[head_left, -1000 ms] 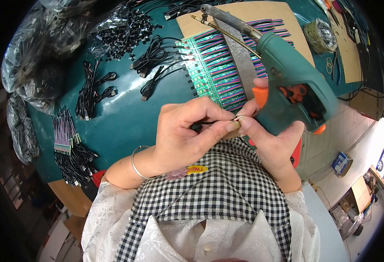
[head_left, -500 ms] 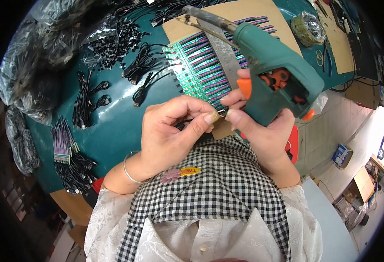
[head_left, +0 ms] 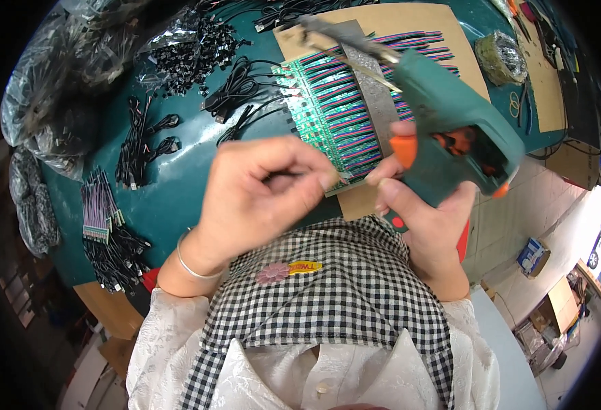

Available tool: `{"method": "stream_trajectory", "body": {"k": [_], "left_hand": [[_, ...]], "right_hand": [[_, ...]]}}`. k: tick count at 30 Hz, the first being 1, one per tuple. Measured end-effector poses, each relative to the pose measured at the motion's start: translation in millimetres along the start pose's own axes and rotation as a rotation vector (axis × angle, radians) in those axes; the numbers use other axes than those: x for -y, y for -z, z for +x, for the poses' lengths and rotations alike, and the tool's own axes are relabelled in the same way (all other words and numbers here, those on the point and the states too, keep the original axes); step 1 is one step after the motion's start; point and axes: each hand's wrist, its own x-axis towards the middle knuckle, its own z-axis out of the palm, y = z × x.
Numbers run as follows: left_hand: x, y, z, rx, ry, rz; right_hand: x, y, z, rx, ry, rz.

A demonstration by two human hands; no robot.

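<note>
My right hand [head_left: 429,220] grips a green soldering gun [head_left: 461,130] with an orange trigger, its metal tip pointing to the far left. The thumb and forefinger of that hand are bent close together in front of the handle. My left hand [head_left: 263,195] is closed in a pinch near the front edge of the circuit boards; what it holds, if anything, is too small to make out. The row of green circuit boards [head_left: 304,116] lies on cardboard, with coloured wires [head_left: 355,140] running off to the right. A flat metal bar [head_left: 374,102] rests across the wires.
Black cables [head_left: 235,96] reach the boards' left edge. A heap of small black parts [head_left: 194,58], cable bundles [head_left: 133,147] and wired strips [head_left: 99,225] lie on the green table [head_left: 177,219]. Plastic bags [head_left: 48,89] stand at left, a roll [head_left: 502,58] at far right.
My hands have moved apart: the left back to the left, the right slightly to the right with the soldering gun. The whole view has shifted a little.
</note>
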Motion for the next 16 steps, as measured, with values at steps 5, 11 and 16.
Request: {"method": "stream_trajectory", "body": {"k": [5,11,16], "left_hand": [[26,16,32,-0.240,-0.095,0.401],[40,16,46,-0.303,-0.052,0.506],[41,15,49,-0.282,-0.010,0.478]], "right_hand": [[4,15,-10,-0.150,0.145,-0.074],[7,38,-33,-0.135,0.061,-0.221],[-1,52,-37,-0.095,0.045,-0.259]]}}
